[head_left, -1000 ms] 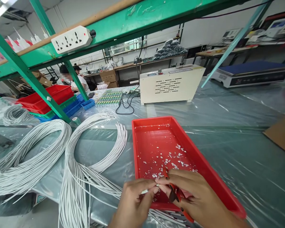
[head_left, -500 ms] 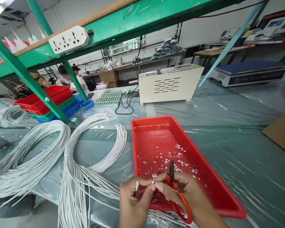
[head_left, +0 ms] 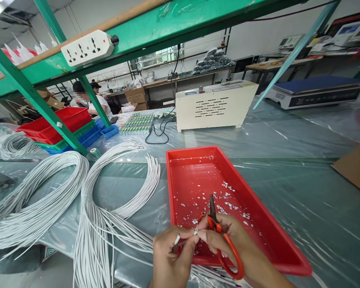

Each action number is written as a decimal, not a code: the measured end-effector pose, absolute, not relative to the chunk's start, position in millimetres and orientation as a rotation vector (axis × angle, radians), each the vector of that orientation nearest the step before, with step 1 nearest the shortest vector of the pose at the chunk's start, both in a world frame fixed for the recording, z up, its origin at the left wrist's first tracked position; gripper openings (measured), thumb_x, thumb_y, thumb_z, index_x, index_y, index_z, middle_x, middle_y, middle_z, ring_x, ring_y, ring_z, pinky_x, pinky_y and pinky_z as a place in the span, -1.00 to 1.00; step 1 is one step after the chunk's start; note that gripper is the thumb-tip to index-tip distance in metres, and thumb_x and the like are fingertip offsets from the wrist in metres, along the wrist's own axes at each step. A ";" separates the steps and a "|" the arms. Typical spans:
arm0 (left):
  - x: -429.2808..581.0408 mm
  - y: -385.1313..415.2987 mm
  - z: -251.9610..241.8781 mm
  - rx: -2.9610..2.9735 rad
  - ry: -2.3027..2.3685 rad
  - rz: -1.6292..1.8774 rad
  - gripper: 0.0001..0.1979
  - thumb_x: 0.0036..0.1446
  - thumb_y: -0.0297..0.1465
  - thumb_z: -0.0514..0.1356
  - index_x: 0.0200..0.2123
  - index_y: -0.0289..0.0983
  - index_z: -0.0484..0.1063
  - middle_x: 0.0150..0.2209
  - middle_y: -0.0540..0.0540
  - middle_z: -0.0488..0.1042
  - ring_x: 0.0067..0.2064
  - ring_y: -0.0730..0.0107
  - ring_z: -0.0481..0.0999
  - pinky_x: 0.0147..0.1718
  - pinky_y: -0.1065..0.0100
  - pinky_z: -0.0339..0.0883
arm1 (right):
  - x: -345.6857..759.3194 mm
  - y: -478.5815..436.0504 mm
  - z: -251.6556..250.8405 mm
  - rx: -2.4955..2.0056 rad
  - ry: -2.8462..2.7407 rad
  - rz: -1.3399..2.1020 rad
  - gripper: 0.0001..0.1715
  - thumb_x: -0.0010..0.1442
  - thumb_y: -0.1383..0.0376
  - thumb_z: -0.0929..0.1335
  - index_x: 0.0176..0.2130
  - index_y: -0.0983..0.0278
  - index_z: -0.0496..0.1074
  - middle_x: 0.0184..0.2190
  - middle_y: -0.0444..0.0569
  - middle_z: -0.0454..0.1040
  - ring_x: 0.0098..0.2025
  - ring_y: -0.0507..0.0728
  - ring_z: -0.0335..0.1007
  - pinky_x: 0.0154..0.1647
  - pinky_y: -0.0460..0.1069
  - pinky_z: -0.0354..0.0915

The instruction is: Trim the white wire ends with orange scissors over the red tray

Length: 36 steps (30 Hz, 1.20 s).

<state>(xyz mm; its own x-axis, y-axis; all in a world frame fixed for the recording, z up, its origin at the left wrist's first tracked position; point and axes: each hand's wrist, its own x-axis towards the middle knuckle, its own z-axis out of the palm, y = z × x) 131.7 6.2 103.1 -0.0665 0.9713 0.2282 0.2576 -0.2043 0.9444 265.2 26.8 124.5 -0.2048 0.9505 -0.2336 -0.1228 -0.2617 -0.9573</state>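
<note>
Pinching a white wire (head_left: 177,239) tightly, the left hand (head_left: 168,258) sits over the red tray's (head_left: 195,151) near edge; right hand (head_left: 247,250) grips scissors (head_left: 212,209).

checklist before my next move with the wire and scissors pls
1. Wire pinched in left hand: ok.
2. Scissors held in right hand: ok.
3. Blades off the wire: ok, they point up and away.
4. Pinch sits over the tray: ok; scraps lie inside it.
5. Wire tip's state: cannot tell, too small.
6. Bundle apart from the blades: ok, it lies left of the tray.
</note>
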 end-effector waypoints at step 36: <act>137.0 -4.3 86.9 1.377 1.158 1.119 -0.72 0.09 -0.25 0.15 -0.37 -0.28 0.60 -0.55 -0.15 0.56 -0.49 0.29 0.48 -0.46 0.40 0.29 | 283.7 27.3 129.2 -1.206 -1.705 0.725 -0.86 0.07 0.40 0.28 -0.50 0.27 0.37 -0.60 -0.17 0.29 -0.55 0.02 0.23 -0.53 -0.11 0.16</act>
<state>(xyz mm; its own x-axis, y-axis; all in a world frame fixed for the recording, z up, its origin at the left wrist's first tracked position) 137.0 -4.3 86.9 0.1214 0.9910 0.0556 0.0890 -0.0667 0.9938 283.7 27.3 129.2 -0.1214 0.9351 0.3330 0.4089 0.3528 -0.8416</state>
